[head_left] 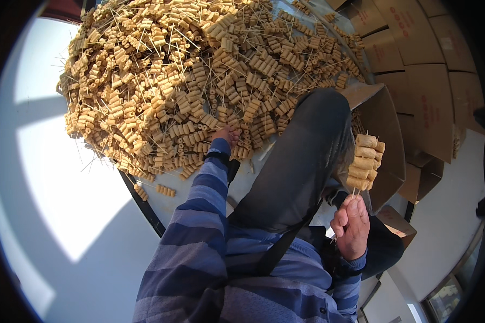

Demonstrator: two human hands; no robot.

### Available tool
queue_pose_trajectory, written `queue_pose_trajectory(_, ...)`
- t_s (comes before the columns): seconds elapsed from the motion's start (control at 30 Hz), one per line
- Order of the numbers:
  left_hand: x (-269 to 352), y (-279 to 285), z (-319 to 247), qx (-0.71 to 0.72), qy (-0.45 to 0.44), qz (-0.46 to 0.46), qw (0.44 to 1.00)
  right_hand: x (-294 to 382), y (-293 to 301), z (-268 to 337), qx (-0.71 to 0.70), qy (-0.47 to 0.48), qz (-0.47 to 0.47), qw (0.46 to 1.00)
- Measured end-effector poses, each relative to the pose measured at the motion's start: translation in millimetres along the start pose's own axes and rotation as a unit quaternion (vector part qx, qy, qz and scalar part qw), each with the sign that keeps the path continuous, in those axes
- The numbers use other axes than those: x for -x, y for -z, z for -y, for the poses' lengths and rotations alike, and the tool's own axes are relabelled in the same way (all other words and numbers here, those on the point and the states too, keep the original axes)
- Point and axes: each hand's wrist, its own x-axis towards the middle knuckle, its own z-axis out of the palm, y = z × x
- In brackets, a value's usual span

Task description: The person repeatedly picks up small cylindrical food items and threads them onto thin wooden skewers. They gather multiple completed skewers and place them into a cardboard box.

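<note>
A large heap of golden, tube-shaped pieces threaded on thin wooden skewers [145, 93] fills the surface before me. My left hand [228, 135] reaches into the near edge of this heap, its fingers among the sticks. Whether those fingers grip a skewer is hard to make out. Off to the right, my right hand [352, 226] pinches the bare stick ends of at least two loaded skewers [363, 163], held upright side by side. Behind them stands an open cardboard box [386, 141] with a clear plastic liner and more skewers partly visible inside.
Several closed cardboard boxes [422, 36] are stacked at the upper right. My bent knee [323, 109] rises between the heap and the open box. Two loose skewers [165, 190] lie near the dark table edge [145, 206]. A sunlit white floor [72, 194] spreads on the left.
</note>
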Motion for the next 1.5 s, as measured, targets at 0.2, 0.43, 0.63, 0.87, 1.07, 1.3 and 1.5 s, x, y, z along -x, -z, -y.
queue_pose_trajectory(0.2, 110, 31, 26, -0.130, -0.019, 0.179, 0.975, -8, -15, 5, 0.022, -0.010, 0.032, 0.999)
queue_pose_trajectory(0.43, 265, 24, -28, -0.253, -0.172, 0.330, 0.893, -31, -62, -2, 0.131, 0.050, 0.128, 0.982)
queue_pose_trajectory(0.63, 347, -18, -22, -0.297, -0.160, 0.508, 0.793, -34, -99, -10, 0.141, 0.071, 0.161, 0.974)
queue_pose_trajectory(0.87, 343, -38, 5, -0.266, -0.044, 0.567, 0.779, -12, -82, -1, 0.115, -0.003, 0.241, 0.964)
queue_pose_trajectory(1.07, 332, -53, 27, -0.458, -0.096, 0.533, 0.705, -12, -69, -1, 0.126, -0.104, 0.271, 0.949)
queue_pose_trajectory(1.3, 337, -38, 16, -0.467, -0.111, 0.514, 0.710, -13, -67, -14, 0.069, -0.025, 0.160, 0.984)
queue_pose_trajectory(1.5, 194, 52, -22, -0.424, -0.303, 0.135, 0.843, -25, -36, 5, 0.016, 0.081, 0.128, 0.988)
